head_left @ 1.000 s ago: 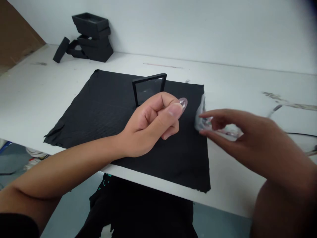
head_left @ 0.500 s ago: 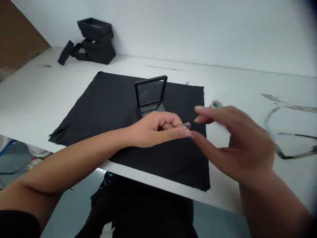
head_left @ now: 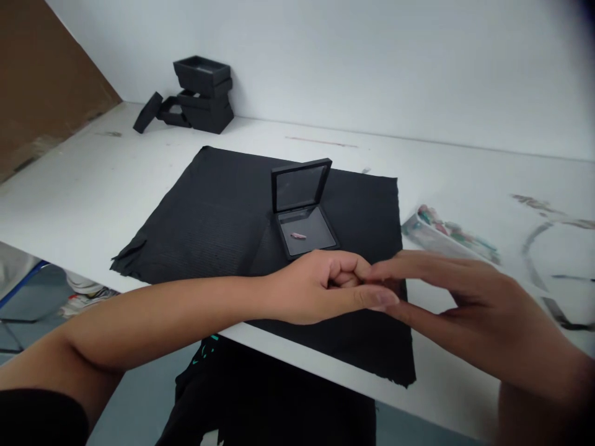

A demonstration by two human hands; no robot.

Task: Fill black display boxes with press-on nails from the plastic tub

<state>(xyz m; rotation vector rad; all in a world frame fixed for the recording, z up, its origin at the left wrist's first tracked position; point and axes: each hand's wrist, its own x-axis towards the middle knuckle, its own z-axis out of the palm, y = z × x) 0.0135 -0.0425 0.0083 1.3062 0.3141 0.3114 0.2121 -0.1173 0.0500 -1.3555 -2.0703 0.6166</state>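
Observation:
My left hand (head_left: pixel 325 288) is closed in a pinch over the front right of the black cloth (head_left: pixel 209 210); whatever lies between its thumb and finger is hidden. The fingertips of my right hand (head_left: pixel 446 291) press together against the left hand's fingertips, and what they hold cannot be made out. Just beyond the left hand, a black case (head_left: pixel 309 226) stands open on the cloth with its clear-windowed lid raised. A small pinkish piece (head_left: pixel 298 236) lies inside it.
Black trays (head_left: pixel 204 93) are stacked at the back left by the wall. To the right of the cloth is a clear container (head_left: pixel 450 235) of coloured pieces. Eyeglasses (head_left: pixel 558 310) lie at the far right, partly hidden by my right arm.
The view has shifted, so the case's inside and the container show more. My right fingers have closed onto the left fingertips, and the clear piece seen there before is now hidden.

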